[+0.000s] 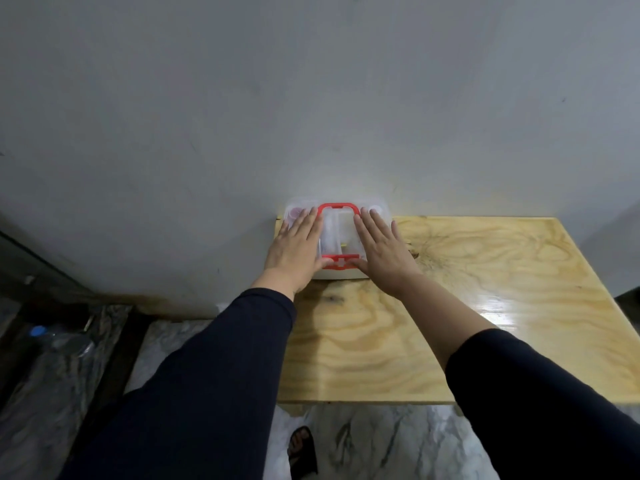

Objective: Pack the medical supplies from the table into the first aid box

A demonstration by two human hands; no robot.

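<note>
— Where is the first aid box (337, 233)?

— At the far left corner of the wooden table (485, 306), right up against the grey wall (311, 98). Its clear lid is down, and some things show faintly through the plastic, though they are too blurred to name.

— And the hands?

— Both lie flat on the lid. The left hand (294, 251) covers the left part of the box, fingers straight and close together, pointing toward the wall. The right hand (381, 251) covers the right part in the same way, fingers straight and slightly spread. Neither hand grips anything; they press or rest on the lid with open palms.

— What is between them?

— The red handle (337, 207) lies folded flat on the lid at the wall side, and the red latch (341, 262) sits at the near edge. The left thumb touches the latch's left end; the right thumb reaches its right end.

— Anything else on the table?

— Only the box shows on it. The wood is glossy, with a bright reflection toward the right.

— And around the table?

— Dark sleeves cover both arms, the right one pushed up the forearm. Below, a marble-patterned floor (381, 445), a foot in a dark sandal (303, 448), and at the left a plastic bottle with a blue cap (38, 330).
</note>
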